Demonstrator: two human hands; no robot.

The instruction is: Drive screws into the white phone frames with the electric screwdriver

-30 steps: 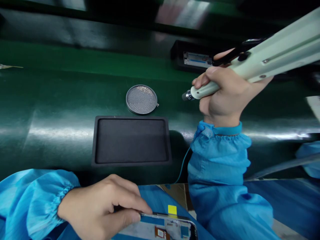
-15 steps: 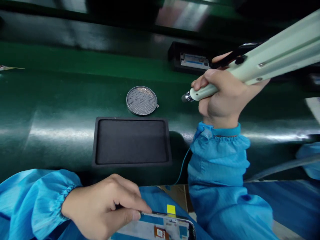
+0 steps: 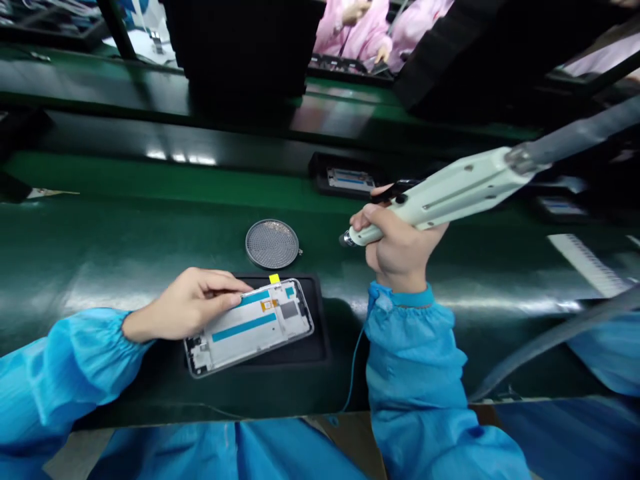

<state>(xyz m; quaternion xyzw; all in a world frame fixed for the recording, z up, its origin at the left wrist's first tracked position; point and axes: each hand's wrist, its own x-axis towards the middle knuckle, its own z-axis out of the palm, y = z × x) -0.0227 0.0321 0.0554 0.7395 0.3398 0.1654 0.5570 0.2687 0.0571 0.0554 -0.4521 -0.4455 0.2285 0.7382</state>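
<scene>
My left hand (image 3: 187, 308) grips the far edge of an opened phone frame (image 3: 250, 327), which lies tilted over the black tray (image 3: 317, 333) on the green belt. The frame shows white backing, blue strips and a small yellow tab. My right hand (image 3: 397, 250) is closed around a pale green electric screwdriver (image 3: 450, 193), held slanted above the belt with its tip pointing left, right of the tray. A round perforated screw dish (image 3: 273, 244) sits just beyond the tray, between the two hands.
A second black tray with a phone part (image 3: 350, 180) rests farther back on the green conveyor (image 3: 125, 227). More parts lie at the right edge (image 3: 585, 263). A grey hose (image 3: 545, 340) curves at lower right. People in pink coats (image 3: 360, 30) work across the line.
My left hand has carried the phone frame from near my lap up onto the black tray. The view has tilted upward. The right hand still holds the screwdriver in much the same pose.
</scene>
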